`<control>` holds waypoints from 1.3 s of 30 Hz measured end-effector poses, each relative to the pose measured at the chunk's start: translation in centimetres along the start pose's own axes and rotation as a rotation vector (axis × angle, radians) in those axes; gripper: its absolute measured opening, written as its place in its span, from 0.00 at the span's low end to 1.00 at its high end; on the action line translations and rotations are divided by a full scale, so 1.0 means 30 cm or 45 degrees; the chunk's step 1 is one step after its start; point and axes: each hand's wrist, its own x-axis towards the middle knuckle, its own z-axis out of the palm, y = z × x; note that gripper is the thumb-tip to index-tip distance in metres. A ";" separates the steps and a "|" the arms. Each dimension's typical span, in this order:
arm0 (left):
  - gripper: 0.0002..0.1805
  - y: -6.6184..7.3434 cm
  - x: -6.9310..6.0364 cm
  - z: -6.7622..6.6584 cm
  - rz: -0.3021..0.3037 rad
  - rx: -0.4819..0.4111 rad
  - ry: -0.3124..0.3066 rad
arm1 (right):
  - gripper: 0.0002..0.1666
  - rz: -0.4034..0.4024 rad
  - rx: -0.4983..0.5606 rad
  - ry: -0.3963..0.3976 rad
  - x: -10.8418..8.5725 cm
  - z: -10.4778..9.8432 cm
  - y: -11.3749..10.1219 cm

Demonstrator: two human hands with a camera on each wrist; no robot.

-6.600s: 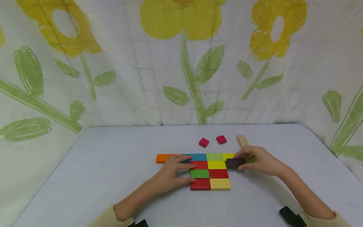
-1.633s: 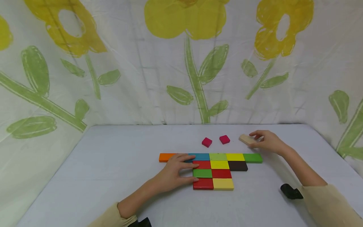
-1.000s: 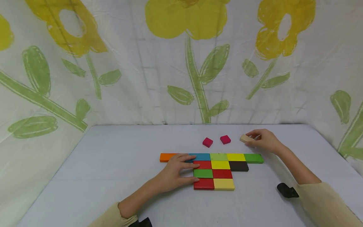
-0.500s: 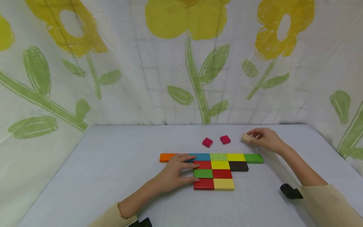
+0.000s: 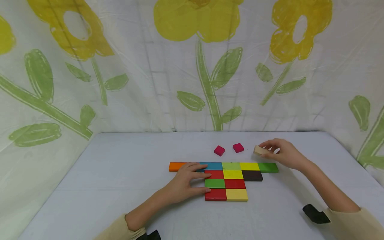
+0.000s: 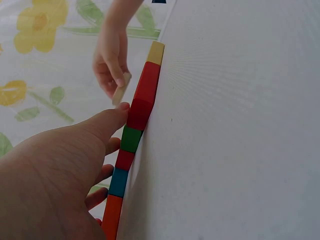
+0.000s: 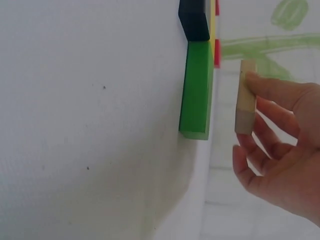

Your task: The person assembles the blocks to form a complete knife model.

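Note:
My right hand (image 5: pixel 285 153) pinches a plain wooden block (image 7: pixel 245 100) between thumb and fingers, behind the right end of a flat layout of coloured blocks. My left hand (image 5: pixel 180 186) rests along that layout's left side, fingers spread and touching a blue block (image 5: pixel 213 165) and the red block (image 5: pixel 214 174) below it; its thumb meets the lower red block (image 5: pixel 215 195). The back row runs from an orange block (image 5: pixel 176 166) to a green block (image 5: pixel 268 167). A dark block (image 5: pixel 252 175) ends the second row. Part of the back row is hidden under my left hand.
Two small crimson blocks, a left one (image 5: pixel 219 150) and a right one (image 5: pixel 238 147), lie behind the back row. A white cloth covers the table (image 5: pixel 120 166). Behind it hangs a curtain (image 5: pixel 135 83) painted with yellow flowers.
My right hand let go of the dark block beside the yellow one, moved back and took hold of the wooden block. That block now sits slightly nearer me. My left hand has stayed put.

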 end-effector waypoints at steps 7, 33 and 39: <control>0.27 0.003 -0.003 -0.001 0.000 0.001 -0.001 | 0.22 -0.034 0.032 0.016 -0.049 0.027 -0.031; 0.27 0.000 0.002 0.001 0.011 -0.007 -0.003 | 0.20 -0.177 0.098 0.023 -0.163 0.082 -0.102; 0.27 -0.001 0.002 -0.001 0.016 0.006 -0.001 | 0.18 -0.218 0.119 -0.011 -0.171 0.095 -0.105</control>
